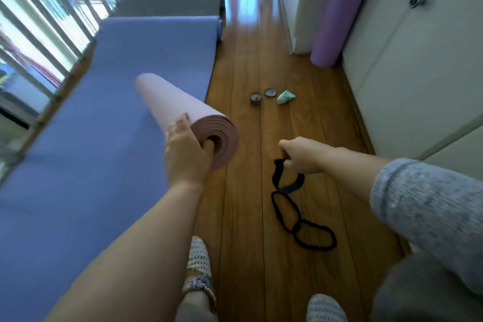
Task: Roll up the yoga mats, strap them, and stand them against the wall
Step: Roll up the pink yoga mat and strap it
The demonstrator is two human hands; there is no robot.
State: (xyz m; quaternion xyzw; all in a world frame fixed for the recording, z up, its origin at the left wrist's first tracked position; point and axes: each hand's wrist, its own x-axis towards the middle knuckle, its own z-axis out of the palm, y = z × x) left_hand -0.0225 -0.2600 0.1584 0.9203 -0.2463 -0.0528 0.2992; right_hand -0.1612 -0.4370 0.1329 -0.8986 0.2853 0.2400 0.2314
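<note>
Nearest to us, we are closing our right hand [300, 155] around one black strap [286, 178], pinching its loop so it dangles just above the wooden floor [243, 217], while a second strap [300, 222] is lying slack below it. Our left hand [183, 154] is gripping the open end of the rolled pink mat [180, 110], thumb tucked into the spiral core and fingers wrapped over the outside. We are judging this as the strapping step: the roll looks finished, and next we are needing to open the loop and slide it over the near end without letting the coil loosen. The roll's long axis is running away from us and leftward, near end raised, far end angling down over the flat blue mat [104, 138]. Beyond, a grey mat [170, 2] is lying unrolled, and a strapped purple mat [339, 15] is already standing against the wall.
</note>
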